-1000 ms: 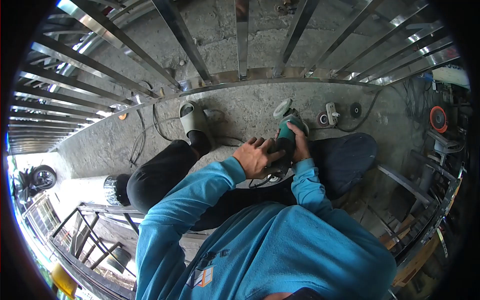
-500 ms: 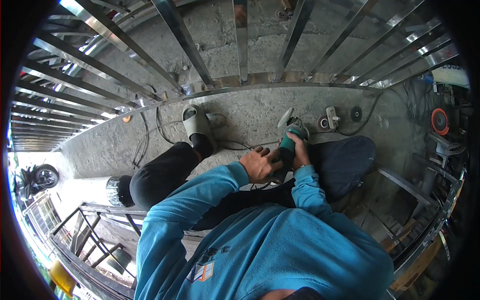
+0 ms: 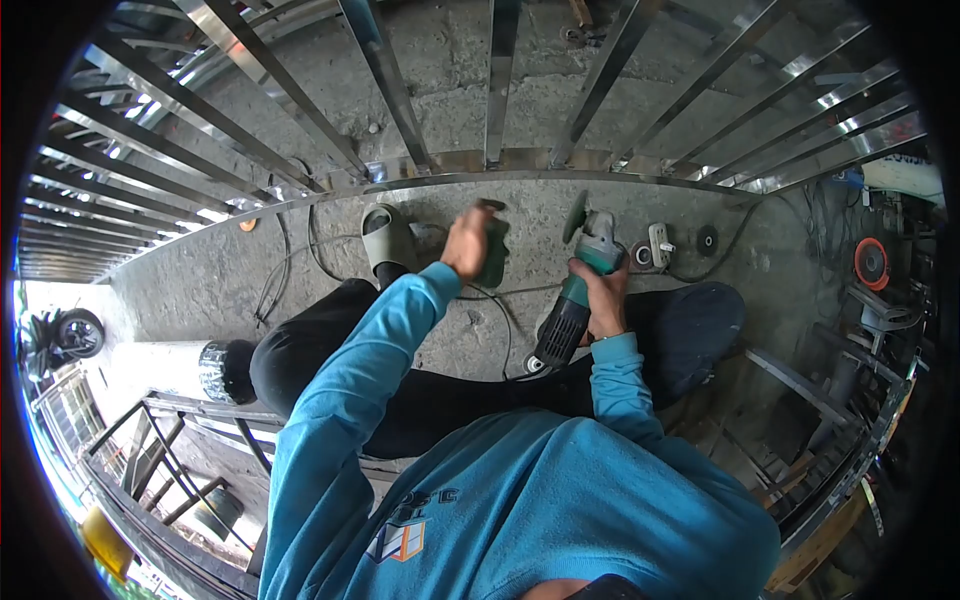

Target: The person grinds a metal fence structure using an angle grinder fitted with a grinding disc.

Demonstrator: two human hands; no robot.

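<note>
The left hand [image 3: 466, 242] has left the grinder [image 3: 570, 305] for a dark thing [image 3: 494, 252] near the rail [image 3: 500, 158], its grip too blurred to tell, while the right hand [image 3: 603, 292] clasps the grinder above the floor [image 3: 455, 345], seemingly readying it, and steady control calls for both hands.

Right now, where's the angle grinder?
Head view, right of centre: the angle grinder is gripped in the right hand above the concrete floor, its disc toward the gate's bottom rail, left hand to its left.
</note>
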